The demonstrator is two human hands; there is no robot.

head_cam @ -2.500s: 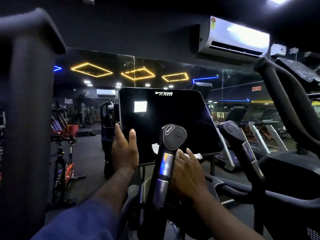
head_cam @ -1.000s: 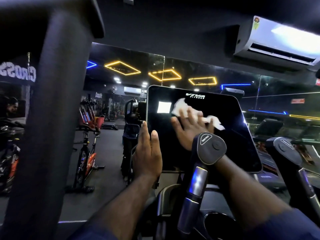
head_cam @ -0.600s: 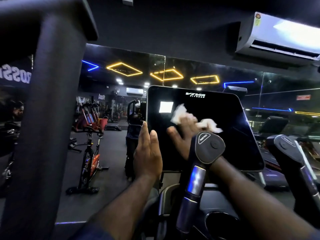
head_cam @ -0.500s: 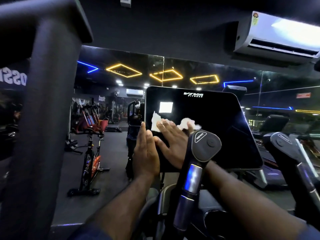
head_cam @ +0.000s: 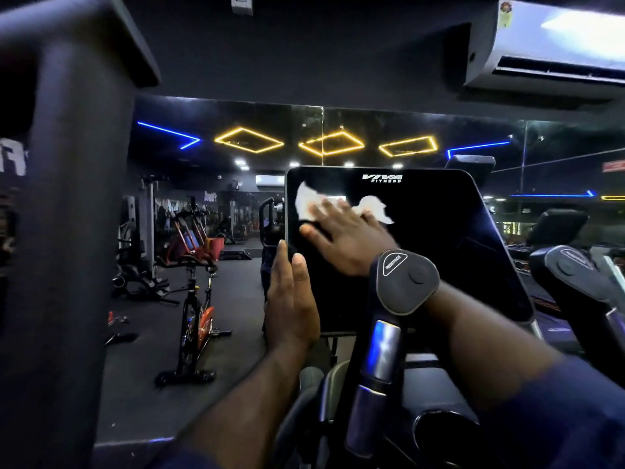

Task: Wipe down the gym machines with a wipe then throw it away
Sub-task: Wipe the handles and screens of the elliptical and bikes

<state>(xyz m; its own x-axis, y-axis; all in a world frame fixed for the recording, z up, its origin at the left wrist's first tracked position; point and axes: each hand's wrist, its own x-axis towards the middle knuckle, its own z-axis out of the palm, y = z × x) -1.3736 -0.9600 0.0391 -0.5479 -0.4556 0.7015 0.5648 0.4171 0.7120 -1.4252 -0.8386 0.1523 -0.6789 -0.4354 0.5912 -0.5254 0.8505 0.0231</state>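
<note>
White and crumpled, one thin wipe (head_cam: 306, 206) lies pressed against the glossy black console screen (head_cam: 439, 252), up at about eleven o'clock on the panel, just below its printed logo. I count one screen, a flat slab with rounded corners, tilted back.

Two hands are at work. My view of the right hand (head_cam: 348, 238) shows it flat on the wipe, fingers straight and spread, holding the tissue to the glass by pressure rather than by any curl. Ragged ends of the wipe stick out at both sides of the fingers. At about eight o'clock on the screen, the left hand (head_cam: 291, 299) braces the panel's left edge, fingers straight and together, thumb lying on the front face; nothing is clenched.

Two matte grey handle heads rise in front. The nearer one (head_cam: 402, 282) is a rounded triangle with a round button on a shiny metal stem, and it hides the right wrist. The second (head_cam: 571, 265) stands at three o'clock.

Overhead I count three yellow diamond-shaped light outlines (head_cam: 248, 140) at twelve o'clock, in a row, flanked by blue strips. One white boxy air conditioner (head_cam: 548, 45) hangs at one o'clock. One black-and-orange spin bike (head_cam: 196, 316) stands on the dark floor at eight o'clock, and one broad dark pillar (head_cam: 67, 231) fills nine o'clock.
</note>
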